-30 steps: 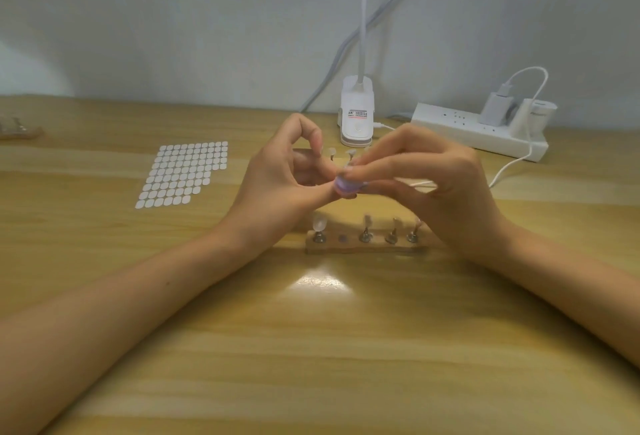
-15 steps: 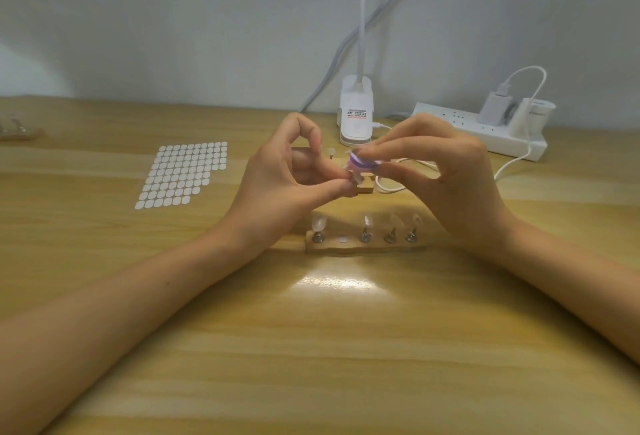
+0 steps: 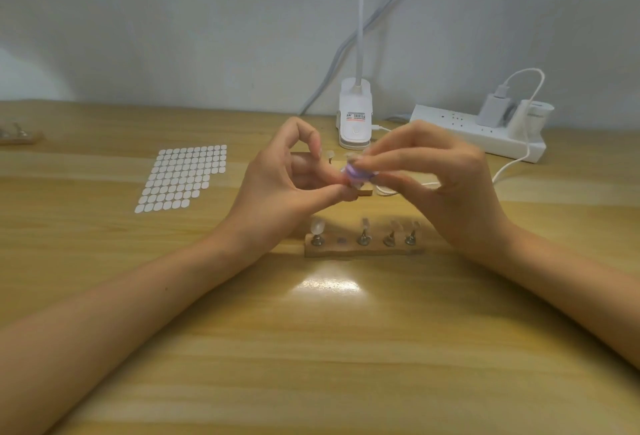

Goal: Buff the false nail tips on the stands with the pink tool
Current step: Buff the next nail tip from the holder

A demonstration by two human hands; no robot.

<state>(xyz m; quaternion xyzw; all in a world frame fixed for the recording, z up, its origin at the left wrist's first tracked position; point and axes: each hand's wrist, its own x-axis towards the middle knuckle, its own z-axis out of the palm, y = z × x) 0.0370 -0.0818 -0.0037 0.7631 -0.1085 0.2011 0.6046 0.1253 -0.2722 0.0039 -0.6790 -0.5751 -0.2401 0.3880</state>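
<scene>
Tool (image 3: pixel 358 174), pink, in right hand (image 3: pixel 450 189)

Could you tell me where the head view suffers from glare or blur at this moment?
Head view: a bright glare patch lies on the table just in front of the wooden stand; the right hand and pink tool are smeared by motion blur; the left hand and sticker sheet look fairly sharp.

We read the table (image 3: pixel 329 348) as glossy wood-grain, with glare on it. Stand base (image 3: pixel 363 250): matt bare wood. Pegs (image 3: pixel 362 239): shiny metal. Nail tips (image 3: pixel 317 226): translucent plastic. Lamp base (image 3: pixel 356 119) and power strip (image 3: pixel 460 133): smooth white plastic. Pink tool (image 3: pixel 358 173): finish too blurred.
</scene>
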